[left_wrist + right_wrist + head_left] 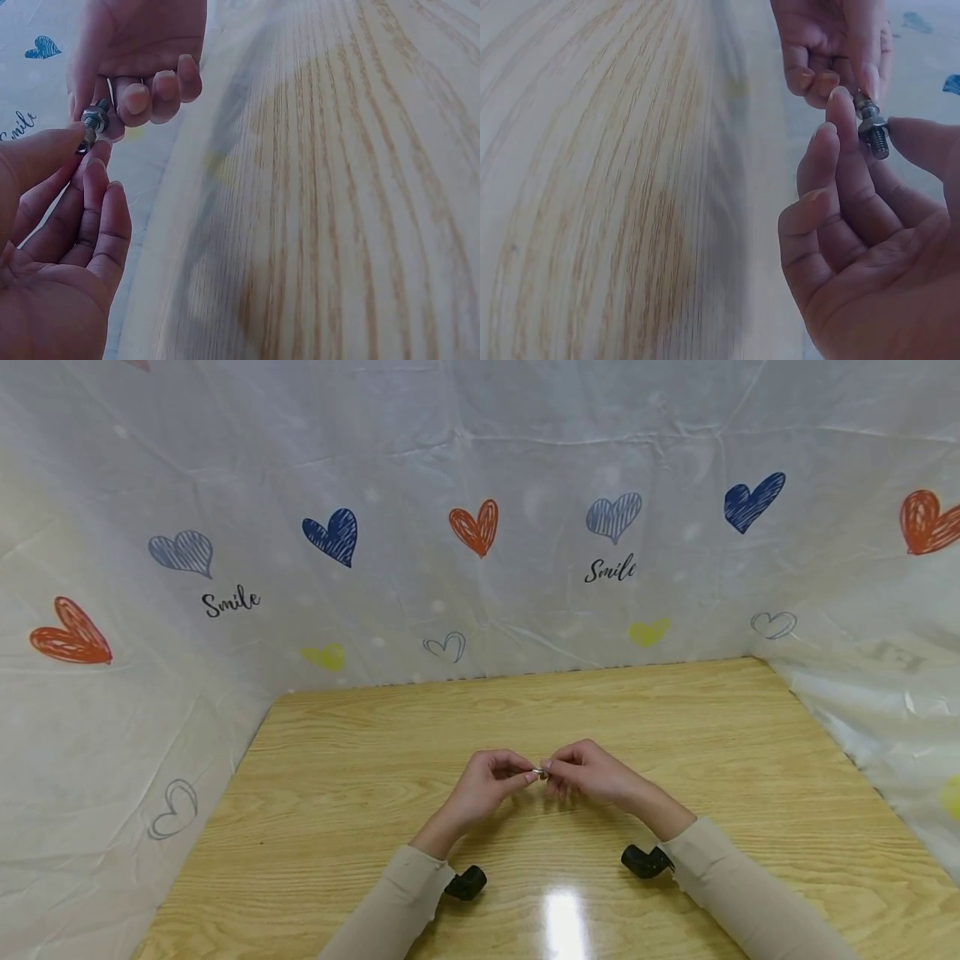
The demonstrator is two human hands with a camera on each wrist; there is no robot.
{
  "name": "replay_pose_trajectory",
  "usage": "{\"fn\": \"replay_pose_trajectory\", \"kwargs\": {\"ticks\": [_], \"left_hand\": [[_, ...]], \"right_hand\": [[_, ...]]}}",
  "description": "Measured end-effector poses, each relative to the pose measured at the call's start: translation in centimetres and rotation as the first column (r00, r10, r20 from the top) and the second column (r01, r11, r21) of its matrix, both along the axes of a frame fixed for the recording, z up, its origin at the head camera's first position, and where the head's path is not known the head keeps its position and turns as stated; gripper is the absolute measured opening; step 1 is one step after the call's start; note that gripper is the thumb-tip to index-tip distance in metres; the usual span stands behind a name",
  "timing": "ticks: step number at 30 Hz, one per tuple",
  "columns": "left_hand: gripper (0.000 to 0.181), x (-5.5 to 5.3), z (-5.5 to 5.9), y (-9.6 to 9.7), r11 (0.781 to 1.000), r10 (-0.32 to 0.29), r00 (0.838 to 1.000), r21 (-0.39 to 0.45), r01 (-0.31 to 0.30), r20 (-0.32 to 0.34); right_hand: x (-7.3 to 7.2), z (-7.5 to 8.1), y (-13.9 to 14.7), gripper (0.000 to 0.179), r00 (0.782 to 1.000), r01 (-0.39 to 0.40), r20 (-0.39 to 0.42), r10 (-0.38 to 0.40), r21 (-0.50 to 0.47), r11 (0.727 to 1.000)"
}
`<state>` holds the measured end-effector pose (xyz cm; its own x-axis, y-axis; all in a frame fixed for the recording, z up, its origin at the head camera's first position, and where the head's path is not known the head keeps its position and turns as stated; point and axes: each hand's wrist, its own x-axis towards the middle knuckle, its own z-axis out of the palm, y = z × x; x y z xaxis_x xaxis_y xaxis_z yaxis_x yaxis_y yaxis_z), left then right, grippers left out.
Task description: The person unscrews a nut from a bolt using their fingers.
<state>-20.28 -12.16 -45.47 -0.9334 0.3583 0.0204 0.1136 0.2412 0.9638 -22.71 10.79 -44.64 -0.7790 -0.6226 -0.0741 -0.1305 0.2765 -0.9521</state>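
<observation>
A small metal bolt (879,148) with a hex nut (873,127) round its threads is held between the two hands, above the table. My left hand (483,787) pinches the bolt's far end between thumb and fingertips. From the other side, my right hand (596,774) holds the nut, its thumb against the nut's edge. In the left wrist view, the nut (94,118) sits partway along the shaft, and threads show beyond it. The left fingertips cover part of the bolt's other end.
The wood-grain table (360,760) spreads under both hands. A white sheet (405,593) printed with hearts and "Smile" stands behind it and along the sides. Black wrist-camera mounts (468,883) stick out below the sleeves (397,893).
</observation>
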Motion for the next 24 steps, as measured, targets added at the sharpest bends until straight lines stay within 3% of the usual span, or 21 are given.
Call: {"fn": "replay_pose_trajectory", "kwargs": {"ticks": [12,19,24], "left_hand": [[0.013,0.00,0.17,-0.23,1.000,0.008,1.000,0.004,-0.008,-0.006],[0.013,0.01,0.24,-0.36,1.000,0.004,1.000,0.004,-0.004,-0.013],[0.013,-0.16,0.06,-0.41,1.000,0.003,1.000,0.004,-0.003,-0.011]], "right_hand": [[0.04,0.01,-0.09,0.022,1.000,0.012,-0.026,-0.014,-0.064,0.998],[0.08,0.14,-0.11,0.027,0.999,0.036,-0.029,-0.039,-0.086,0.996],[-0.03,0.26,-0.09,0.028,0.998,0.057,-0.034,-0.058,-0.047,0.997]]}}
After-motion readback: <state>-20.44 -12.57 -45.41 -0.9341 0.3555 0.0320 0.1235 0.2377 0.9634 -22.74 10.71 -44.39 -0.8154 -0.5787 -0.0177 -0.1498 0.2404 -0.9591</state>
